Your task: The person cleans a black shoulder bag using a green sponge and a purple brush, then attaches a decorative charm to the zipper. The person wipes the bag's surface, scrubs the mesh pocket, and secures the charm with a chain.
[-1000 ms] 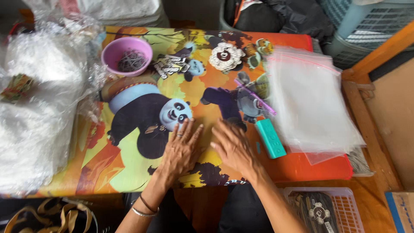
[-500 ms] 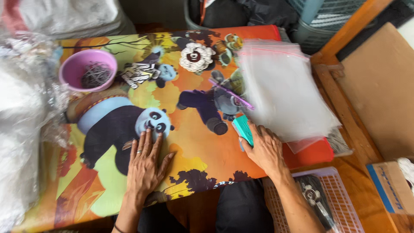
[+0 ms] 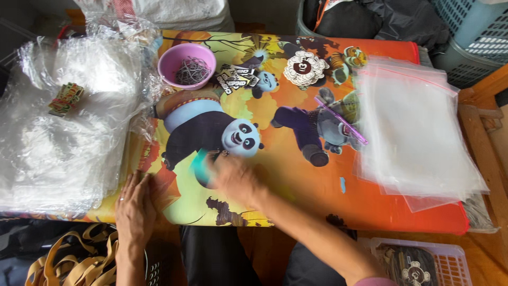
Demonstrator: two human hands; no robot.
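Work appears at an early stage: the right hand, blurred, lies just below the panda face on the printed orange mat over a small teal object; whether its fingers pinch it I cannot tell. The left hand rests flat, fingers loosely together, at the mat's near-left edge. The stack of zip bags overhangs the mat's right end, a heap of clear bags its left, the pink bowl sits at its far side; the middle stays open.

Open tabletop between plastic stacks
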